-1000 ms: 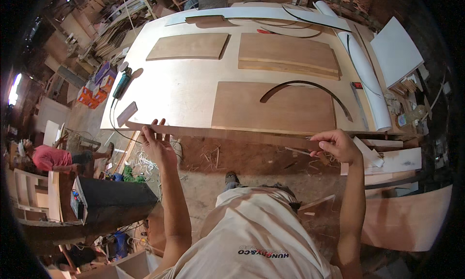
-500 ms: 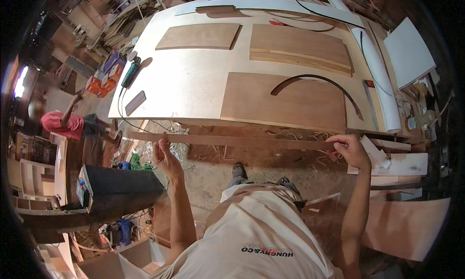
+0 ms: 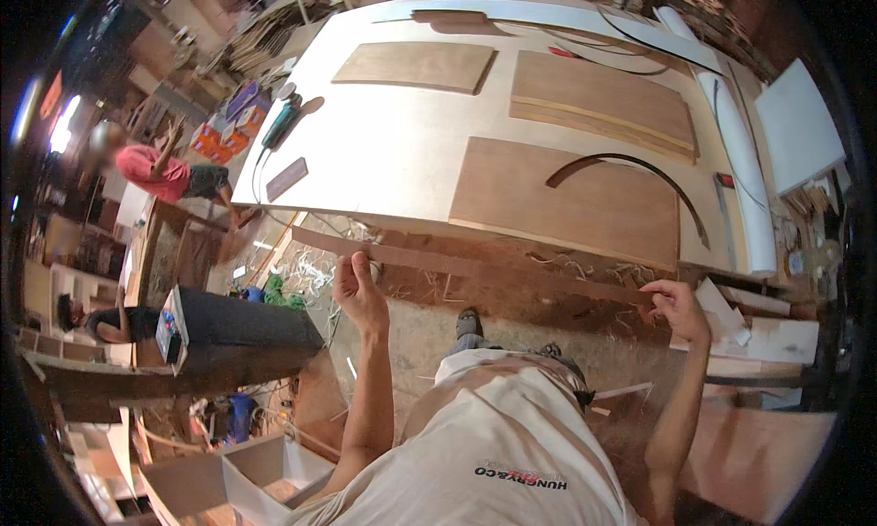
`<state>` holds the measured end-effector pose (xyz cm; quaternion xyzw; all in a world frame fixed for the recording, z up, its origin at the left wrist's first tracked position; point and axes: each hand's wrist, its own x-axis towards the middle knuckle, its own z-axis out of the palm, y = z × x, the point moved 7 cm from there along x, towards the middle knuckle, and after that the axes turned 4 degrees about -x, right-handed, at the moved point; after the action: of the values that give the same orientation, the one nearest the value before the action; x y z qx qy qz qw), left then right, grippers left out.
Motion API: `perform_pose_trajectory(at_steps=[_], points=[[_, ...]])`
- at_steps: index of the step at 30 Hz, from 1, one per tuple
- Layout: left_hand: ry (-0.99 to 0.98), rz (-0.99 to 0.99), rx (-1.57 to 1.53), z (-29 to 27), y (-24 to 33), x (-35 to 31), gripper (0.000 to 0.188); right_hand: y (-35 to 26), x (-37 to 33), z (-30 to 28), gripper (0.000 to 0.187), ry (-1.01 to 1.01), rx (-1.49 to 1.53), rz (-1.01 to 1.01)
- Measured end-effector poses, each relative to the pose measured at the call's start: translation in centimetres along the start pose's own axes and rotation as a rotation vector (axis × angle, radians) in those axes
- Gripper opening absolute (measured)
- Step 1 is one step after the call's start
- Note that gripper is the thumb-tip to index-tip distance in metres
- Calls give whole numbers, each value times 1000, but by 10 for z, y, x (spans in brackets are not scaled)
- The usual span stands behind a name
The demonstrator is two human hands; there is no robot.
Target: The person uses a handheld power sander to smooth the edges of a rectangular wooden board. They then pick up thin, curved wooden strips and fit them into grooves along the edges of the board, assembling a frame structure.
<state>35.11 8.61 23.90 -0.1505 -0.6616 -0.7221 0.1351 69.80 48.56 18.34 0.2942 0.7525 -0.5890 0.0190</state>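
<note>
A long thin brown strip, like edge banding (image 3: 475, 267), stretches between my two hands in front of the table's near edge. My left hand (image 3: 363, 293) pinches it some way in from its left end, which sticks out past the fingers. At the other end, my right hand (image 3: 678, 308) grips it between thumb and fingers. Just beyond the strip, a flat brown board (image 3: 539, 197) lies on the pale table top (image 3: 365, 151). A dark curved strip (image 3: 630, 159) rests partly over that board.
A green power tool (image 3: 281, 124) and a small brown block (image 3: 288, 179) lie on the table's left. Stacked boards (image 3: 598, 101) and a white roll (image 3: 744, 179) are farther right. At left stand a person in red (image 3: 151, 171) and a dark cabinet (image 3: 242, 329). Shavings litter the floor.
My view has turned, so the table appears shifted right and tilted. The strip now slopes down toward my right hand. A second person in dark clothing shows at the left.
</note>
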Motion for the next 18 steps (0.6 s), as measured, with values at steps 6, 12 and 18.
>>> perform_pose_trajectory(at_steps=[6, 12, 18], points=[[-345, -345, -637, 83, 12, -28, 26, 83, 1, 74, 41, -94, -590, -146], [-1353, -148, 7, 182, 68, -84, 40, -7, -19, 58, 74, 157, 464, -254], [-1934, 125, 230, 215, 35, -186, 37, -2, -45, 47, 45, 401, 355, -114]])
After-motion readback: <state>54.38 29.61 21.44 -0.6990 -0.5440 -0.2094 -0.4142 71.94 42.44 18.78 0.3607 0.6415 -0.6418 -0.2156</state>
